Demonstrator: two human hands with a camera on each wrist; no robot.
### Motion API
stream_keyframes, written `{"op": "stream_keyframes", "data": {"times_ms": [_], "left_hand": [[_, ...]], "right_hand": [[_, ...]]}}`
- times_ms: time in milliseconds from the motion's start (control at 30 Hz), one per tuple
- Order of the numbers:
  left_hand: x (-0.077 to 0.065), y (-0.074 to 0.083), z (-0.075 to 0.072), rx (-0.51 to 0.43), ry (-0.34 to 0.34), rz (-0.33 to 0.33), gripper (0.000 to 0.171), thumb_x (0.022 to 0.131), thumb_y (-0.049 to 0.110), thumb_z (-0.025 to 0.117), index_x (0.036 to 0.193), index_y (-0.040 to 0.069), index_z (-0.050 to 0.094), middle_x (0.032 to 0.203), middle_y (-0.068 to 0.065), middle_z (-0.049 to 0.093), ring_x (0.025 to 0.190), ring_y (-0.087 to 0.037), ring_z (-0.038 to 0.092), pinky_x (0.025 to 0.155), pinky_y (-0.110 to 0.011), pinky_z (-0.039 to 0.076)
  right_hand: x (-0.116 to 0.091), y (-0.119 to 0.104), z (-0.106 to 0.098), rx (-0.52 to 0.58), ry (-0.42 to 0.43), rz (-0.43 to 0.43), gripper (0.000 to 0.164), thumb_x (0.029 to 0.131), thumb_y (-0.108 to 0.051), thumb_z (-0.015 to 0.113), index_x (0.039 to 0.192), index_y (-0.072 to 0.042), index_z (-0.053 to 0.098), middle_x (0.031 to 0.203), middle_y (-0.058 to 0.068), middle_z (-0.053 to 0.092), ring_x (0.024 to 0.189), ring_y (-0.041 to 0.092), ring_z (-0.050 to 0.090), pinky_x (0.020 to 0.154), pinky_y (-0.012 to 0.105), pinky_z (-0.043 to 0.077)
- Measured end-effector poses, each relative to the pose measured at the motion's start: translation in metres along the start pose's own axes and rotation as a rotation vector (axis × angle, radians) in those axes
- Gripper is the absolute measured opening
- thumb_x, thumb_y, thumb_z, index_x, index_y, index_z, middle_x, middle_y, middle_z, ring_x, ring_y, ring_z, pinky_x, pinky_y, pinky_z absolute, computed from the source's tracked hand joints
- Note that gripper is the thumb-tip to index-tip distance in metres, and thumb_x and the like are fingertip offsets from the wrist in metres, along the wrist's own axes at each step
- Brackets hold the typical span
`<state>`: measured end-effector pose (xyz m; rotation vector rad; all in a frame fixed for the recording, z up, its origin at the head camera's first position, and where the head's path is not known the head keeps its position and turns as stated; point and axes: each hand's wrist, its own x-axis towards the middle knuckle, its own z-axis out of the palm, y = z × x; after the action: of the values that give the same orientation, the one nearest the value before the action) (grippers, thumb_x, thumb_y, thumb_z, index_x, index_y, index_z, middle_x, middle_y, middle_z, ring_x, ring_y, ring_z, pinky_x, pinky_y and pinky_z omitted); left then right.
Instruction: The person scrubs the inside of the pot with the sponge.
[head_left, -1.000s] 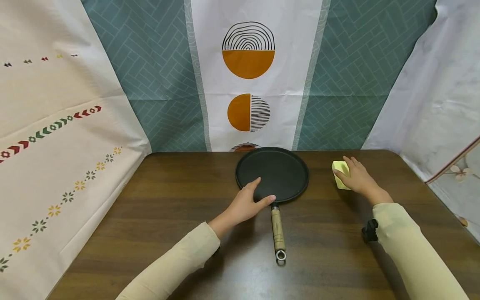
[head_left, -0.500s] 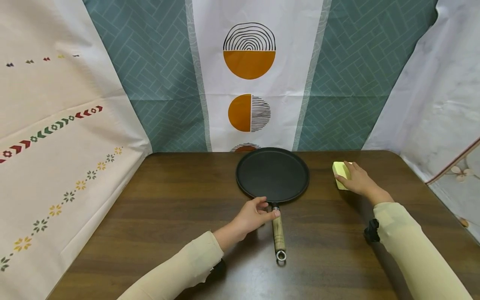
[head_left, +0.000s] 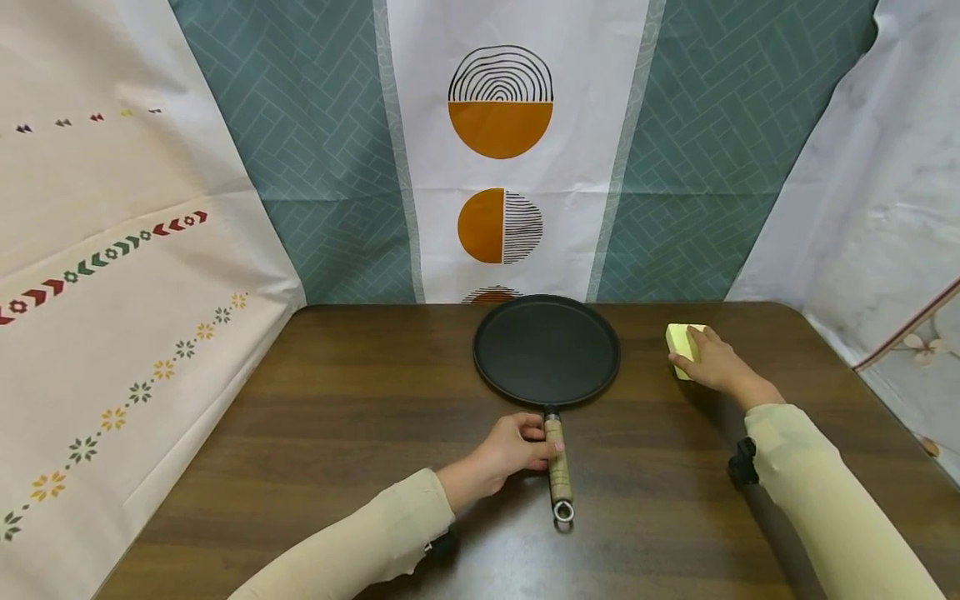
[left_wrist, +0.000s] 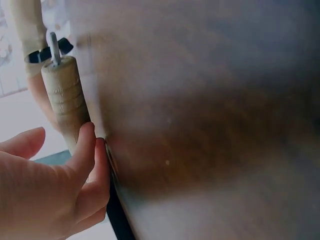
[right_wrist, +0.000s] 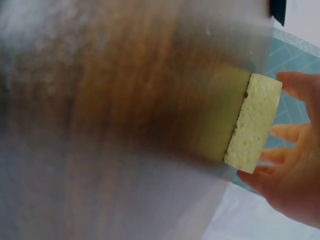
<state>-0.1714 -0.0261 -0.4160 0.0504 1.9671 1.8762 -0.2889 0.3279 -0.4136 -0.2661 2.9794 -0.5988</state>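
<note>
A flat black frying pan (head_left: 546,350) lies on the wooden table, its pale wooden handle (head_left: 559,482) pointing toward me. My left hand (head_left: 512,448) is at the handle's upper part, with the thumb over it and the fingers curled at its left side. In the left wrist view, fingertips touch the handle (left_wrist: 66,95), while the thumb looks slightly apart. To the right of the pan, my right hand (head_left: 716,364) holds a yellow sponge (head_left: 678,342). The right wrist view shows the porous sponge (right_wrist: 254,122) flat against the table, thumb and fingers at opposite ends.
The brown table (head_left: 375,375) ends at a patterned teal and white cloth (head_left: 322,167) behind the pan. A cream embroidered cloth (head_left: 150,292) hangs at the left, and a pale marbled cloth (head_left: 892,208) at the right.
My left hand has moved from over the pan's surface down to its handle, and its fingers have curled in. The right hand stays on the sponge, its fingers slightly shifted.
</note>
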Motion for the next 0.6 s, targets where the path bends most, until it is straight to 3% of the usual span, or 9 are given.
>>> {"op": "stream_keyframes", "data": {"times_ms": [400, 600], "left_hand": [[-0.0075, -0.0001, 0.0044, 0.015, -0.015, -0.020, 0.063, 0.080, -0.012, 0.069, 0.135, -0.015, 0.037, 0.099, -0.017, 0.050, 0.074, -0.025, 0.063, 0.069, -0.037, 0.061], [-0.0087, -0.0015, 0.0058, -0.003, -0.035, -0.038, 0.067, 0.079, -0.015, 0.067, 0.137, -0.013, 0.034, 0.099, -0.018, 0.048, 0.075, -0.028, 0.064, 0.068, -0.040, 0.061]], "right_hand": [[0.0001, -0.0026, -0.0025, -0.025, -0.002, 0.001, 0.076, 0.100, -0.036, 0.047, 0.138, 0.024, 0.019, 0.140, 0.051, 0.009, 0.119, 0.072, 0.020, 0.097, 0.075, 0.029], [0.0015, -0.0035, -0.0031, -0.053, 0.016, -0.011, 0.072, 0.097, -0.029, 0.051, 0.135, 0.026, 0.024, 0.137, 0.052, 0.014, 0.117, 0.070, 0.027, 0.093, 0.072, 0.037]]}}
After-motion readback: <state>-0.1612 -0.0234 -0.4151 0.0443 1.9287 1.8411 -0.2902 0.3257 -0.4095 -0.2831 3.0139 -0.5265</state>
